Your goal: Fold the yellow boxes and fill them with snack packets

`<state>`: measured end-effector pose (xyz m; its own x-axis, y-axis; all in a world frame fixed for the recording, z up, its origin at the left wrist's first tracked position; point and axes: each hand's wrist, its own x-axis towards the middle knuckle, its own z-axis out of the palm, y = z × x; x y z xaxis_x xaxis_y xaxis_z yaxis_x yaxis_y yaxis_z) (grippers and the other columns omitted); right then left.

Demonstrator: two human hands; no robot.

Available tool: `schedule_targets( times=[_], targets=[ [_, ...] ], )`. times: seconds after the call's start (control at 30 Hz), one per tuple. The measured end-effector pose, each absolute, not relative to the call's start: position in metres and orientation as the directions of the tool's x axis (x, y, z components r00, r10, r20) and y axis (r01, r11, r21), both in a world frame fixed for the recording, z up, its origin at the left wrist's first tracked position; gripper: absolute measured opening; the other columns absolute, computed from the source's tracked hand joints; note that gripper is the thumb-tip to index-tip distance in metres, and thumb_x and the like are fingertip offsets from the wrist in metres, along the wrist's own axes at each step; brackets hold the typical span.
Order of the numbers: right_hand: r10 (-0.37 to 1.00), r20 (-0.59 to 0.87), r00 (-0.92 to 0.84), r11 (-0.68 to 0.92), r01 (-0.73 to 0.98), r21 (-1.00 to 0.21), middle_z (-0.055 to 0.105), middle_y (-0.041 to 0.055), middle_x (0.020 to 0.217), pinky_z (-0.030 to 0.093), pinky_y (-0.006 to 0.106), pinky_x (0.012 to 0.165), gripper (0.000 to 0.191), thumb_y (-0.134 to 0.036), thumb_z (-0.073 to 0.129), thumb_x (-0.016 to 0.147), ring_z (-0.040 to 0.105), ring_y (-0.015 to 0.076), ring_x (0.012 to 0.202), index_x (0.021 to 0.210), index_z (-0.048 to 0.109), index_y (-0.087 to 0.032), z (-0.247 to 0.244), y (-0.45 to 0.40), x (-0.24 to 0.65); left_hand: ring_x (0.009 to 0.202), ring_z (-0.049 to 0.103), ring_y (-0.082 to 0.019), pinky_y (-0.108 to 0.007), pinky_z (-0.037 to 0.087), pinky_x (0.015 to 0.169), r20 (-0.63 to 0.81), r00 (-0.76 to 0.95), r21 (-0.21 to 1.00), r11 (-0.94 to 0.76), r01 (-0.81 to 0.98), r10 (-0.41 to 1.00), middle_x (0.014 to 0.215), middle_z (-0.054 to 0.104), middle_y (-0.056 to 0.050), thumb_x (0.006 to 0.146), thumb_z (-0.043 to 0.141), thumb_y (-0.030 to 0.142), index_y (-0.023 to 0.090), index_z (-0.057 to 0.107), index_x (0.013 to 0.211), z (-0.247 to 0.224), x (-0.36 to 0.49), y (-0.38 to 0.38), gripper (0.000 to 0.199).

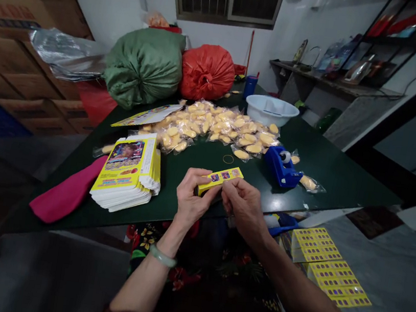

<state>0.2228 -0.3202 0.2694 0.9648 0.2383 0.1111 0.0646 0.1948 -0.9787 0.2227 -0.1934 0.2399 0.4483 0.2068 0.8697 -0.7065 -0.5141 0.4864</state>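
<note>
A small yellow box with printed pictures is held just above the front edge of the dark green table. My left hand wraps round its left end, thumb and fingers on opposite sides. At the box's right part, my right hand is closed with its fingertips pressed together against the near side; whether they pinch anything is hidden. A stack of flat yellow and white printed cartons lies left of my hands. Beyond them spreads a pile of wrapped yellow pieces. To the right stands a blue tape dispenser.
A rubber band lies behind the box. Farther back are a green sack, a red sack, a blue cup and a white basin. Pink cloth is at left; yellow printed sheets lie at lower right.
</note>
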Motion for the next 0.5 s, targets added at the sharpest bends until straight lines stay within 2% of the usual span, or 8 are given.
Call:
schedule_targets(
  times=[0.2,0.27,0.4,0.5],
  targets=[
    [0.038,0.071,0.997,0.084,0.067,-0.994,0.042,-0.0056,0.041,0.023,0.021,0.038,0.040,-0.047,0.067,0.070,0.032,0.0051,0.038,0.050,0.046,-0.018,0.273,-0.315,0.217,0.076,0.063,-0.012,-0.025,0.052,0.064,0.889,0.438,0.432,-0.556,-0.710,0.132,0.087,0.063,-0.003,0.073,0.074,0.018,0.019,0.054,0.081,0.244,0.220,-0.193,0.022],
    [0.005,0.056,0.998,0.096,0.055,-0.994,0.040,-0.0059,0.040,0.022,0.021,0.037,0.041,-0.047,0.068,0.068,0.031,0.0049,0.037,0.049,0.045,-0.019,0.270,-0.311,0.217,0.076,0.061,-0.012,-0.025,0.051,0.065,0.890,0.446,0.415,-0.570,-0.709,0.093,0.087,0.061,-0.003,0.075,0.072,0.018,0.019,0.055,0.085,0.245,0.220,-0.190,0.020],
    [0.087,-0.005,0.996,0.247,-0.027,-0.969,0.039,-0.0072,0.038,0.021,0.020,0.033,0.043,-0.050,0.069,0.066,0.030,0.0047,0.033,0.050,0.044,-0.019,0.261,-0.310,0.221,0.077,0.058,-0.011,-0.021,0.050,0.063,0.851,0.515,0.355,-0.613,-0.706,-0.101,0.088,0.054,-0.003,0.082,0.062,0.017,0.021,0.063,0.105,0.249,0.224,-0.181,0.023],
    [0.203,0.000,0.979,0.299,-0.062,-0.952,0.044,-0.0066,0.041,0.026,0.019,0.032,0.039,-0.048,0.071,0.065,0.035,0.0053,0.033,0.054,0.048,-0.018,0.256,-0.314,0.224,0.079,0.058,-0.011,-0.021,0.050,0.064,0.809,0.556,0.352,-0.600,-0.718,-0.191,0.090,0.054,-0.004,0.084,0.058,0.017,0.021,0.066,0.108,0.253,0.227,-0.174,0.025]
  ],
)
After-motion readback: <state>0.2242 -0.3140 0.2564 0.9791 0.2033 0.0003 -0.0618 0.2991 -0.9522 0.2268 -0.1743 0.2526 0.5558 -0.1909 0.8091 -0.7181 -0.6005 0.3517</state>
